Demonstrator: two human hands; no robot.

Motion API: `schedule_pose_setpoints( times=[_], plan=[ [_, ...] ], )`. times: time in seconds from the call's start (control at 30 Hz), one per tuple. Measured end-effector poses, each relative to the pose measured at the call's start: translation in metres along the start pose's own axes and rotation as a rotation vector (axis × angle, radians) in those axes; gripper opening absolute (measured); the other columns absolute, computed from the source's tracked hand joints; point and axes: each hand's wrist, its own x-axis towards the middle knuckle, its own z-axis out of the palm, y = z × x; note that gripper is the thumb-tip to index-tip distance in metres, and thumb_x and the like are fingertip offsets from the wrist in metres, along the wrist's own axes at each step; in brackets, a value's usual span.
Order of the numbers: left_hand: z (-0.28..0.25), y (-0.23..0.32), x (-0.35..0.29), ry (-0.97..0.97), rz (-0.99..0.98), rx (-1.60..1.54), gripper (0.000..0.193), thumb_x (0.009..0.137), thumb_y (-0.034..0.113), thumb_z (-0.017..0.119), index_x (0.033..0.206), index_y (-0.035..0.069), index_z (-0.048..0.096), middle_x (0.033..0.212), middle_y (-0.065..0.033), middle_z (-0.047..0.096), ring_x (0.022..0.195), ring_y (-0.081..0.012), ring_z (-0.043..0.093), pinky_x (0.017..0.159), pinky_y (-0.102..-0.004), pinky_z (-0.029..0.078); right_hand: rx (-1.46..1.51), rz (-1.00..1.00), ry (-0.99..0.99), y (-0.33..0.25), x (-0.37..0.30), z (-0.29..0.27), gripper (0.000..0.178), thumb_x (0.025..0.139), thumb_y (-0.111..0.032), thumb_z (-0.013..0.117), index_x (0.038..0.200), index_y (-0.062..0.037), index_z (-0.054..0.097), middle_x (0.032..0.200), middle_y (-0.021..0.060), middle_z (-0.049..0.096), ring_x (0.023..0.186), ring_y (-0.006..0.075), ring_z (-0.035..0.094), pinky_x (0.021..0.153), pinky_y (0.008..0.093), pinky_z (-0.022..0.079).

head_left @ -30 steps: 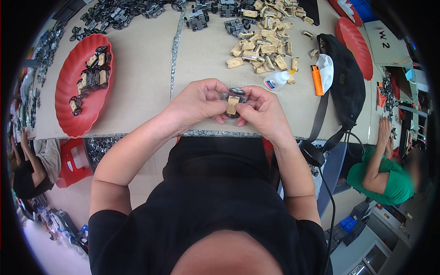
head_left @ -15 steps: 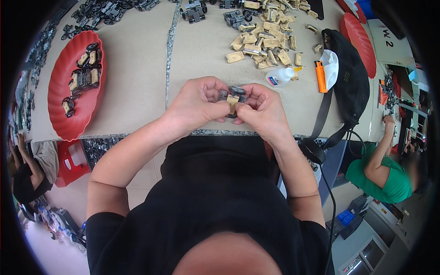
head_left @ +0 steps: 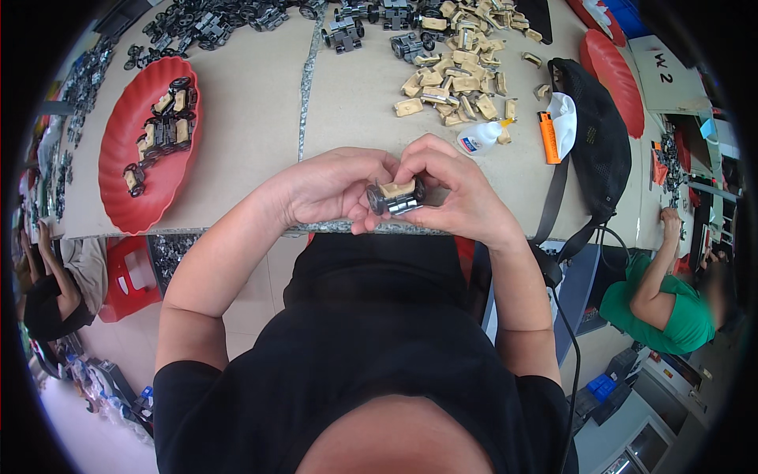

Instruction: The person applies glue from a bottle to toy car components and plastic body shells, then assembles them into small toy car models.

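Near the front edge of the table, both hands are closed around a small toy car chassis [head_left: 396, 191] with black wheels, a tan piece and a shiny silver strip. My left hand [head_left: 330, 188] grips its left side, by a wheel. On the other side my right hand [head_left: 459, 197] has its thumb below the silver strip and its fingers curled over the top. A pile of tan parts [head_left: 466, 77] lies beyond the right hand, with a small white glue bottle [head_left: 479, 138] in front. To the left, a red scalloped tray [head_left: 118, 158] holds several similar tan-and-black pieces.
Dark chassis parts [head_left: 209, 30] are heaped along the far left and centre. An orange lighter [head_left: 549, 137], a white object [head_left: 562, 118] and a black mesh bag [head_left: 596, 142] lie at the right. Another red tray [head_left: 612, 79] stands beyond. People work on both sides.
The chassis has been turned so its silver strip shows, and has come slightly nearer me. My right hand has shifted its grip over the top. The whole view has moved a little.
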Motion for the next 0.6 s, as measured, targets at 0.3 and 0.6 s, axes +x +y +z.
schedule_pose_setpoints(
  times=[0.3,0.6],
  plan=[
    [0.003,-0.005,-0.007,0.252,0.675,1.219,0.032,0.063,0.005,0.068,0.092,0.004,0.054,0.082,-0.004,0.054,0.064,-0.0126,0.05,0.058,-0.0245,0.044,0.095,0.17,0.111,0.014,-0.005,0.009,0.027,0.065,-0.005,0.073,0.084,-0.0025,0.054,0.088,0.0029,0.048,0.063,0.0062,0.052,0.053,0.018,0.046],
    [-0.003,-0.011,-0.003,0.334,0.719,1.274,0.025,0.06,0.004,0.07,0.081,0.004,0.057,0.073,-0.0023,0.056,0.06,-0.0118,0.053,0.051,-0.0227,0.043,0.172,0.197,0.079,0.021,-0.004,0.012,0.025,0.064,-0.003,0.069,0.084,-0.0017,0.054,0.087,0.0029,0.047,0.061,0.005,0.051,0.051,0.017,0.043]
  ],
)
